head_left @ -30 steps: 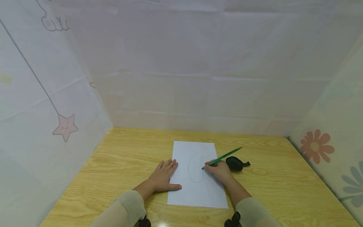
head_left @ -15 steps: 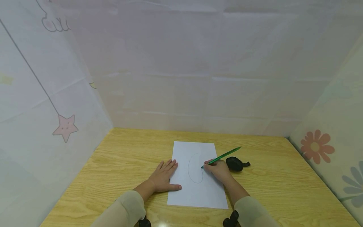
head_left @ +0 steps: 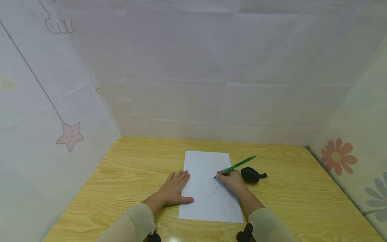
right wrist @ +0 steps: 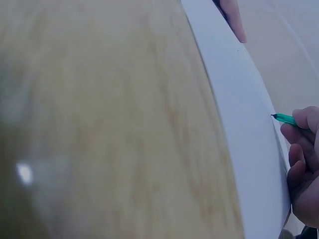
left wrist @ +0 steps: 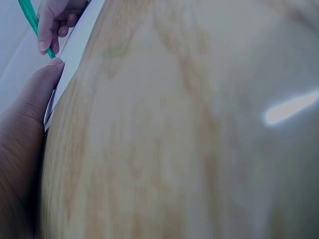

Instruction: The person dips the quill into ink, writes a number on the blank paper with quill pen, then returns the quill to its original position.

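Observation:
A white sheet of paper (head_left: pixel 208 210) lies on the wooden table, bearing a thin curved line like a narrow, unclosed oval. My right hand (head_left: pixel 232 181) pinches a green pen (head_left: pixel 239 164) near its tip, which meets the paper at the oval's right side. In the right wrist view the pen's dark point (right wrist: pixel 273 116) sticks out past the thumb and curled fingers. My left hand (head_left: pixel 173 190) rests flat on the sheet's left edge with its fingers spread. The left wrist view catches its thumb (left wrist: pixel 37 87) on the paper.
Just right of my right hand sits a black rounded object (head_left: pixel 250 175) with a short tail. The yellow wood-grain table (head_left: pixel 142 161) reaches back to a pale cloth wall (head_left: pixel 193 101). Dark round wrist-worn parts (head_left: pixel 154 237) show at the bottom by the sleeves.
My right hand and the pen have crept slightly up and left along the oval's right side. The left hand and the paper keep their places.

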`<state>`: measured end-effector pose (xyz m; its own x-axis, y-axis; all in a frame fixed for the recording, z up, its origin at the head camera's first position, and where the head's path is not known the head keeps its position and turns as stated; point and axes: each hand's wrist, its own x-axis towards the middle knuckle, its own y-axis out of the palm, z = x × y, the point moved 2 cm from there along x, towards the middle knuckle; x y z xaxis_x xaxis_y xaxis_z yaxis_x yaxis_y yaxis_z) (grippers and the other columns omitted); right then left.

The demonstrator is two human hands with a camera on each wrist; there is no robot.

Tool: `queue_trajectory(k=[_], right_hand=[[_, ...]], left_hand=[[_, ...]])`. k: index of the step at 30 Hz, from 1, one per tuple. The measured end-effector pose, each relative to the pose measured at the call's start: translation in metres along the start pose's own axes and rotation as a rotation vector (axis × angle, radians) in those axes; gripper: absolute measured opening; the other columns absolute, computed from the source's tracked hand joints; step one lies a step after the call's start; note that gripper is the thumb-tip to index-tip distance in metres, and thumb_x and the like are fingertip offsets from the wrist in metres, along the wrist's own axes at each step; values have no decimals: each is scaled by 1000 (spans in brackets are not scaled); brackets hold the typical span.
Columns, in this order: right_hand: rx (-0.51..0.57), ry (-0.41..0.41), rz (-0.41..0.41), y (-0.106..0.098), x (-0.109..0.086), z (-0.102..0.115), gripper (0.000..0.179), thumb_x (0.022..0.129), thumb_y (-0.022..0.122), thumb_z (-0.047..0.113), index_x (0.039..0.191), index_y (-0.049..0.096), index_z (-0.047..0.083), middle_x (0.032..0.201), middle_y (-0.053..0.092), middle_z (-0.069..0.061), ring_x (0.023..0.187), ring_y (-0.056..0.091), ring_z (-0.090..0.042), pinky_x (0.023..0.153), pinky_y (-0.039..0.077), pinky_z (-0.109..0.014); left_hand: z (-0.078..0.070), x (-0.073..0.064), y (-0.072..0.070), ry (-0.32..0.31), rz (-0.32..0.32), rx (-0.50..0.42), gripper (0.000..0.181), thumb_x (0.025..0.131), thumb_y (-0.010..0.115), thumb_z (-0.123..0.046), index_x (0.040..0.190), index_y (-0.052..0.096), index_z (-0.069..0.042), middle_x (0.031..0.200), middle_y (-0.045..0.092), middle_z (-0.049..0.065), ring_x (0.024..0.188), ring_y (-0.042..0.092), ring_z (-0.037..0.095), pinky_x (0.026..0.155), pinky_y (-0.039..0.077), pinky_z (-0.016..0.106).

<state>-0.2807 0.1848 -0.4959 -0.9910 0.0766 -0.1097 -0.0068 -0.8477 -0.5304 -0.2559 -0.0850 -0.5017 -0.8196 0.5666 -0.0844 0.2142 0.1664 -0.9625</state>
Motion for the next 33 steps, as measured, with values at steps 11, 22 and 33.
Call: queue_trajectory(k=[11,22,33], right_hand=[[-26,3,-12,5,4,-2,19,85,73,27,96,77,11,105,74,-9,112,65,-33,93,53,-44],[-37,8,-20,10,6,1,19,86,72,26,97,77,12,105,74,-9,112,65,-32,92,53,-44],[-16,-8,-20,13,10,3,20,86,71,25,97,77,10,105,74,-10,113,64,-34,95,53,-45]], left_hand=[[0,0,1,-1,0,3,101,84,53,-73,157,22,-9,165,18,7,154,14,24,124,9,52],[2,1,3,0,-8,10,101,84,54,-72,157,22,-9,165,18,7,154,13,24,124,9,52],[2,1,5,0,-9,1,102,84,54,-73,157,21,-9,165,16,6,154,12,24,124,8,52]])
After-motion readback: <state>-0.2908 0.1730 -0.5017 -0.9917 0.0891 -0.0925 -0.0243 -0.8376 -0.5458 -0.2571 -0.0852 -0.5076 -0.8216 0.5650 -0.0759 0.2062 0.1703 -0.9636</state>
